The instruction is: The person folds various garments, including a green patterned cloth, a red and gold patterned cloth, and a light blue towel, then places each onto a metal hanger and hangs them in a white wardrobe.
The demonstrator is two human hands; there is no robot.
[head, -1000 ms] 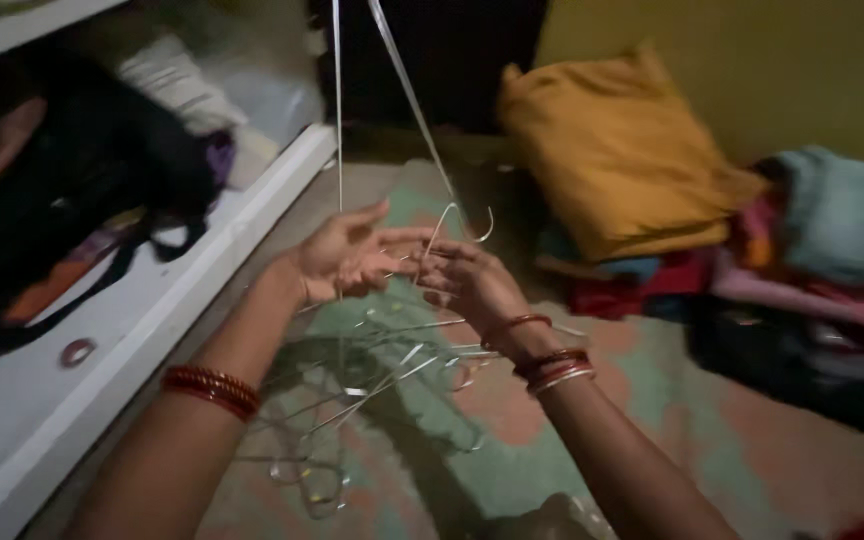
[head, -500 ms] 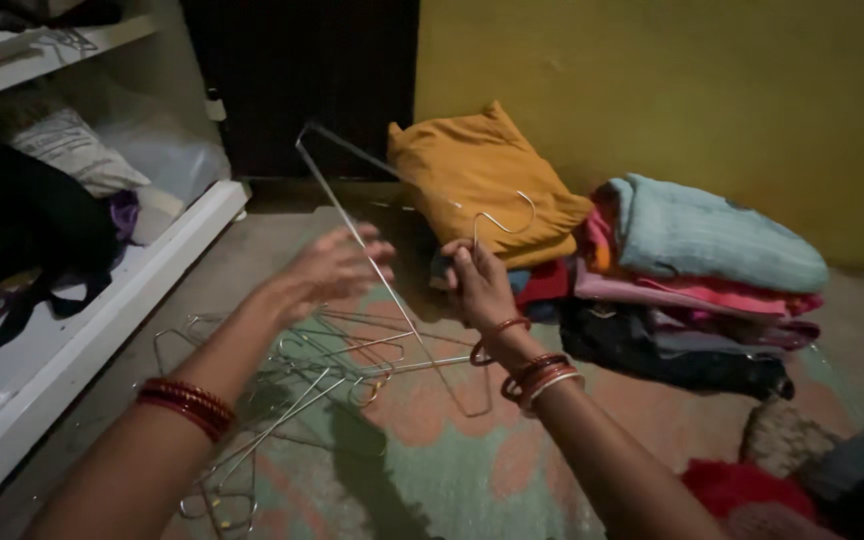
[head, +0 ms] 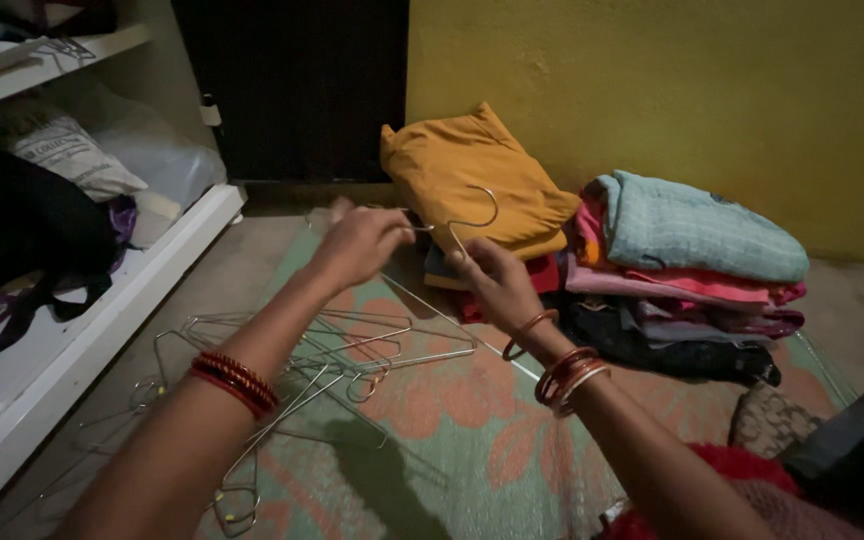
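Hanger (head: 472,215), thin wire, held up between both my hands over the patterned mat (head: 472,440). My right hand (head: 487,275) pinches the neck just below the hook, which curls upward toward the folded yellow cloth (head: 467,165); my left hand (head: 362,240) is closed on the wire's left end, probably to steady it. Long axis runs roughly left to right, bottom wire sloping toward me. Loose hangers (head: 322,355) lie piled on the mat below my left forearm.

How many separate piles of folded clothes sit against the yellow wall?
2. An orange folded bundle leans near the dark doorway, behind the wire hanger both hands hold. A taller stack topped by a teal garment lies to its right. More may lie out of frame.
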